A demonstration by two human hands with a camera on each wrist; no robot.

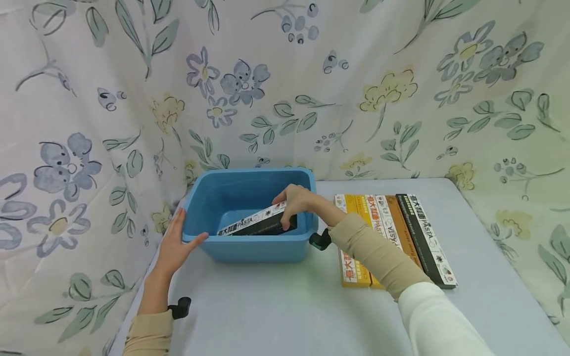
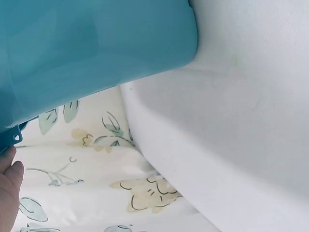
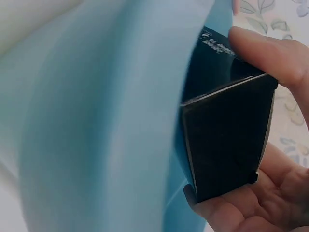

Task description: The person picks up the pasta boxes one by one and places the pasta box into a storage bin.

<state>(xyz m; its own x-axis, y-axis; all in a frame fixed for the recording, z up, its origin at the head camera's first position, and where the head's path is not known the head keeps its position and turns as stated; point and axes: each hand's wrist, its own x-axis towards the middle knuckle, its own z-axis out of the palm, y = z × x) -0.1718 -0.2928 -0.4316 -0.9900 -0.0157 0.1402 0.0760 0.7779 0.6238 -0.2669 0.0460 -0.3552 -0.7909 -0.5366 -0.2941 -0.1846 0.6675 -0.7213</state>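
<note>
A blue plastic bin [image 1: 258, 249] stands on the table. My left hand [image 1: 172, 249] rests on its front left corner, fingers straight along the left rim and thumb on the front rim; its fingertips [image 2: 8, 162] show beside the rim in the left wrist view. My right hand [image 1: 296, 201] reaches over the bin's right side and grips one end of a black-and-white pasta box [image 1: 251, 221]. That box slants inside the bin, its right end higher and the far end low at the left. In the right wrist view, thumb and fingers hold the box's black end [image 3: 227, 140] close to the bin's wall.
Right of the bin, several pasta boxes lie side by side: yellow ones [image 1: 355, 274], a brown one [image 1: 403, 227] and a black one [image 1: 427, 242]. My right forearm passes over some of them. A floral curtain [image 1: 276, 113] hangs behind and left of the white table [image 1: 267, 311].
</note>
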